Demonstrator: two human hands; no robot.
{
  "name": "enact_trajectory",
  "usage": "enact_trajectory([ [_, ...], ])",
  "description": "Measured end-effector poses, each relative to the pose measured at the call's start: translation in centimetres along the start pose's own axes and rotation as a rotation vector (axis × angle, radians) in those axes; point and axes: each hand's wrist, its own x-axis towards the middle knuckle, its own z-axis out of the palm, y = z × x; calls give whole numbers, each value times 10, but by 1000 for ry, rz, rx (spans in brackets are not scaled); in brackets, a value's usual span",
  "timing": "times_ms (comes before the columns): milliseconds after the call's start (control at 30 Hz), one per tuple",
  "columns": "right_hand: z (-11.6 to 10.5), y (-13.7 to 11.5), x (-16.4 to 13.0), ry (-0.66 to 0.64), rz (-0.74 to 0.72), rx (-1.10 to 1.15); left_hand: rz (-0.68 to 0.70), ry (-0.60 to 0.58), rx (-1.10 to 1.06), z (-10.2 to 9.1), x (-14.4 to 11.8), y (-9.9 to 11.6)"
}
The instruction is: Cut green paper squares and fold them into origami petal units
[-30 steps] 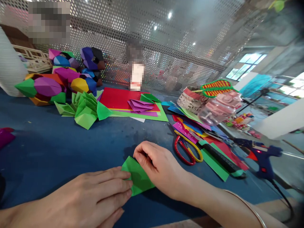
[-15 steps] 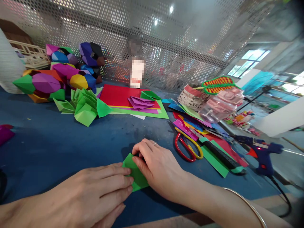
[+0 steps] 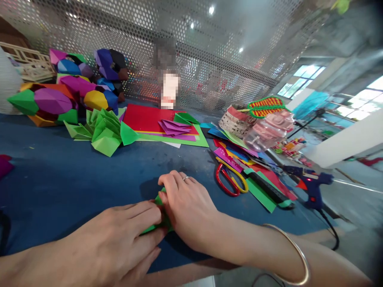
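Note:
A small piece of green paper [image 3: 158, 199] is mostly covered by my two hands near the table's front edge. From the left, my left hand [image 3: 115, 235] grips it between thumb and bent fingers, and a strip of green shows between those fingers. My right hand [image 3: 187, 205], with a ring on one finger, has its fingers curled over the paper's far and right side. Both hands meet over the paper, so its folds are hidden. Red-and-yellow-handled scissors [image 3: 220, 181] lie to the right of my right hand.
Folded light green paper pieces [image 3: 104, 133] and red sheets [image 3: 140, 119] lie farther back. Colourful paper shapes [image 3: 54, 101] are stacked back left. At right are a black-handled cutter [image 3: 269, 187], a glue gun [image 3: 312, 185] with cord, and a pink clear bottle [image 3: 265, 133]. A perforated metal screen [image 3: 197, 52] stands behind.
The green paper lay flatter and showed more; now my left fingers are bent around it and the hands are closer together. The whole view has shifted slightly.

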Motion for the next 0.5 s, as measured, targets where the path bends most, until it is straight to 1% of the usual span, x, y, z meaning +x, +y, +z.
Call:
enact_trajectory([
  [33,1,-3,1,13,-8,-18,-29,-9,9,3,-2,1],
  [67,2,-7,2,25,-18,-40,-38,8,26,5,-1,2],
  [167,3,-12,4,41,-35,-76,-77,53,67,6,9,5],
  [300,3,-7,3,31,-17,-55,-71,75,55,3,17,6],
  [433,4,4,-1,41,31,-48,-57,90,62,8,7,3],
  [500,4,9,-3,52,41,-41,-57,79,63,10,1,1],
])
